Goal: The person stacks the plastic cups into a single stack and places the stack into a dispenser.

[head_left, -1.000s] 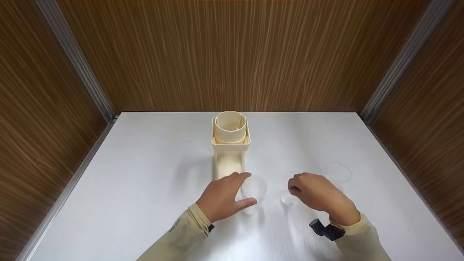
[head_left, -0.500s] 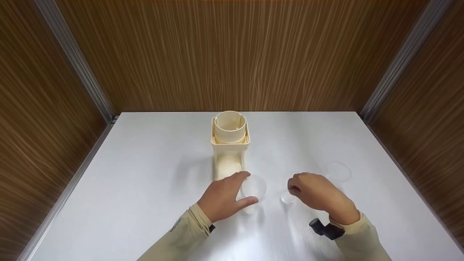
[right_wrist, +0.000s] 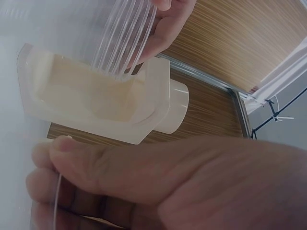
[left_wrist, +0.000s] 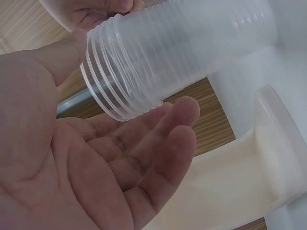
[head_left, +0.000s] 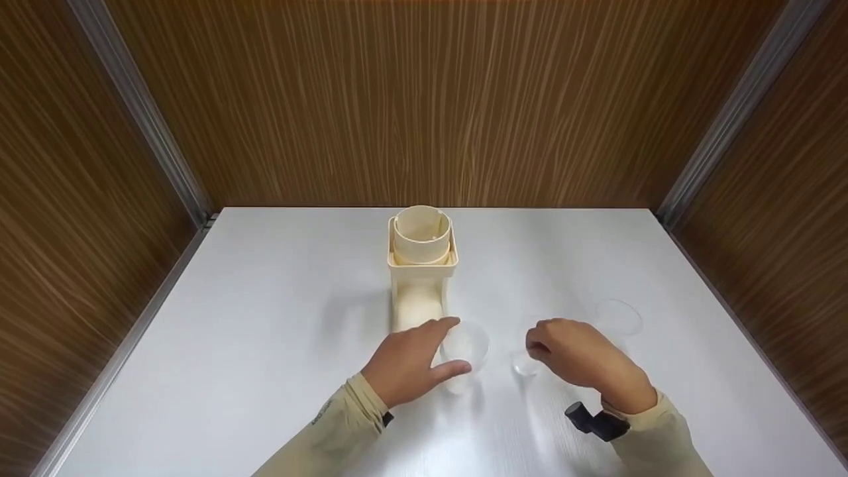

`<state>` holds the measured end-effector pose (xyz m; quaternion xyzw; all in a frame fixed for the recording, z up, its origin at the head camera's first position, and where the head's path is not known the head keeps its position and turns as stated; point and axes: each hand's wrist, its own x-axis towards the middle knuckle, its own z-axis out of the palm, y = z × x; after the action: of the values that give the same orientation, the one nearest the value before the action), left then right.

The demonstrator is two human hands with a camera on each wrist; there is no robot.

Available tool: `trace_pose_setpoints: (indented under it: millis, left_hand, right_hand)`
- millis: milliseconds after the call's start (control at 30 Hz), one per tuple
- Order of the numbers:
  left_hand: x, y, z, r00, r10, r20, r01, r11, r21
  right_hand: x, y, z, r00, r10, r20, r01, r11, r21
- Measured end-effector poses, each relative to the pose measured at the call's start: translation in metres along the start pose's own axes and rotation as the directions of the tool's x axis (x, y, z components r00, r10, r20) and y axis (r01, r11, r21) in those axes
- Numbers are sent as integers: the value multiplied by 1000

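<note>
A tall stack of clear plastic cups (left_wrist: 192, 43) stands upright on the white table, its rims uppermost. My left hand (head_left: 412, 361) reaches round the top rims, with the thumb (left_wrist: 62, 55) on one side and gently curved fingers (left_wrist: 163, 158) on the other. To its right, my right hand (head_left: 583, 354) pinches a thin clear rim (right_wrist: 57, 196) between thumb and fingertips. That rim appears to belong to a single clear cup (head_left: 525, 364), partly hidden below the hand. Behind the left hand stands a cream plastic holder (head_left: 419, 301) topped by a round collar (head_left: 422, 248).
A faint clear round rim (head_left: 619, 317) lies beyond the right hand; its kind is hard to make out. The white table (head_left: 265, 318) is enclosed by wood-grain panels (head_left: 424, 99) at the back and on both sides.
</note>
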<state>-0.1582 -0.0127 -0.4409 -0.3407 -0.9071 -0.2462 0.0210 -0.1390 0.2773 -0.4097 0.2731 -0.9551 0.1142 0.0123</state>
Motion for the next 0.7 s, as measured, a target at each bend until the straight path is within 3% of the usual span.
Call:
trace_pose_setpoints:
  millis: [700]
  left_hand:
    - [-1,-3,3,1000,15,-25,-15,1000,4]
  right_hand:
    - [1,-1,-1,1000,14,23,-14,1000,1]
